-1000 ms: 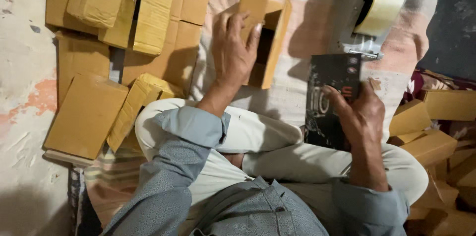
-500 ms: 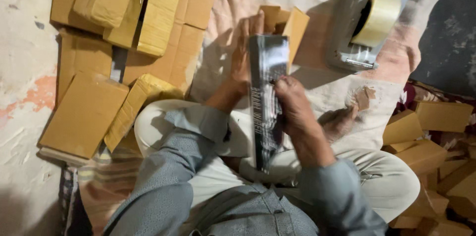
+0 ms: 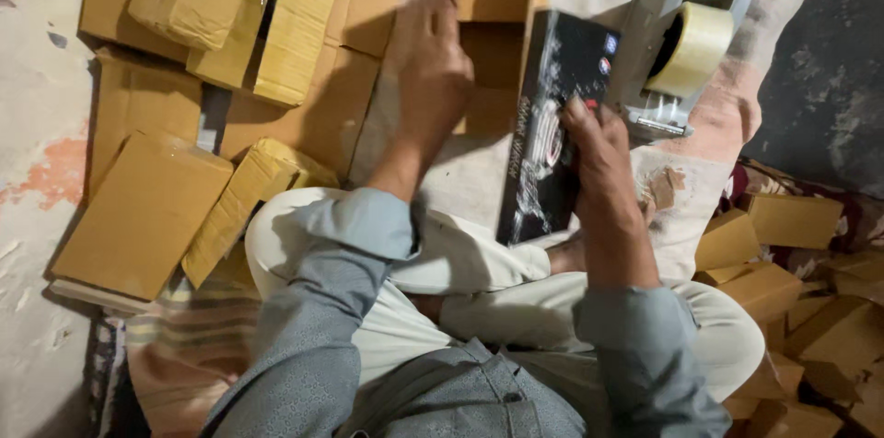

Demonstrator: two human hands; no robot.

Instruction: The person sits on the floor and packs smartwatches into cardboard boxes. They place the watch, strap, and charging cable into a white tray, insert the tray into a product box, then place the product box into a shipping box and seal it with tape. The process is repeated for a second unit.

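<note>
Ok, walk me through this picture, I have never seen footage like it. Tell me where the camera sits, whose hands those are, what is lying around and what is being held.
The camera is worn on a person's head and looks straight down, so you see their own arms, lap and folded legs from above. There is no machine here, only two bare hands. The left hand is at an open cardboard box that stands on a pale cloth spread over the floor. The right hand grips a flat black printed box, its fingers wrapped round the long edge, tilted beside the open box. To the right lies a tape dispenser with a roll of yellowish tape. Closed brown cartons are piled on the left, and more cartons sit on the right.
</note>
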